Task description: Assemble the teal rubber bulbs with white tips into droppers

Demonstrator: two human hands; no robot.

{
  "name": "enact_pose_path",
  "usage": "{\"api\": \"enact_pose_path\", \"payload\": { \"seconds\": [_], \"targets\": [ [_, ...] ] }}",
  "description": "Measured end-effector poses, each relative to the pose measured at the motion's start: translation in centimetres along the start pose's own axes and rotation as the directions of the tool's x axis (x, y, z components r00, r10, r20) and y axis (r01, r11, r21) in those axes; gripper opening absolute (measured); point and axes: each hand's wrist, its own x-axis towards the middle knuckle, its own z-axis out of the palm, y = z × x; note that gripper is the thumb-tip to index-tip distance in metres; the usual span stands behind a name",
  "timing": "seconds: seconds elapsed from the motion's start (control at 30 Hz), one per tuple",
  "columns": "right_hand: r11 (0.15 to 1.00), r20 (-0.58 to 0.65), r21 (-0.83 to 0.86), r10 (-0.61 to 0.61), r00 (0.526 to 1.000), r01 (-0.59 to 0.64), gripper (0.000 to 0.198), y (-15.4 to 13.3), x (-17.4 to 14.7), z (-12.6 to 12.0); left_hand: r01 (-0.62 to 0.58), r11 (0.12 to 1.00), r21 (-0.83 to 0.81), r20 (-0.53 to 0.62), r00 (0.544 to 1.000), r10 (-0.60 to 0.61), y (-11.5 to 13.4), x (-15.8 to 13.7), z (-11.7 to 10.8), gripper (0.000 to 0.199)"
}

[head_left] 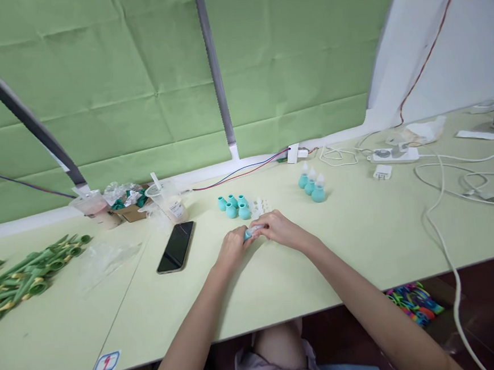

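Note:
My left hand is closed around a small teal bulb-shaped bottle, mostly hidden by the fingers. The bottle lies tilted sideways, with a translucent white tip at its right end. My right hand pinches that tip, so both hands meet on the same piece. Just beyond them stand several open-necked teal bulbs in a cluster. Small translucent white parts lie beside the cluster, partly behind my right hand. Farther right, three teal bulbs with white pointed tips stand upright in a row.
A black phone lies left of my hands. Behind it are a plastic cup with a straw, another cup and a small cardboard box. Green tubular pieces are heaped far left. A power strip and white cables spread right.

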Motion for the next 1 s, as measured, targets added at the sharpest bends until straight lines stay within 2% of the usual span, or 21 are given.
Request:
{"api": "enact_pose_path", "payload": {
  "seconds": [0.23,0.57,0.73,1.0],
  "targets": [
    [0.992,0.023,-0.102,-0.069,0.997,0.071,0.02,0.2,0.0,0.5,-0.03,0.986,0.161,0.015,1.0,0.028,0.4,0.2,0.1,0.027],
    [0.99,-0.012,-0.134,-0.053,0.999,0.051,0.015,0.3,0.4,1.3,-0.049,0.989,0.143,-0.029,0.998,0.054,-0.1,0.3,0.4,0.025],
    [0.982,0.014,-0.17,-0.086,0.996,0.088,0.016,0.1,0.5,1.4,-0.05,0.99,0.129,-0.017,0.998,0.053,-0.3,0.4,0.3,0.026],
    [0.989,-0.02,-0.126,-0.076,0.997,0.073,0.017,0.0,0.7,1.7,-0.054,0.983,0.174,-0.02,0.998,0.058,-0.8,0.7,0.4,0.031]
  ]
}}
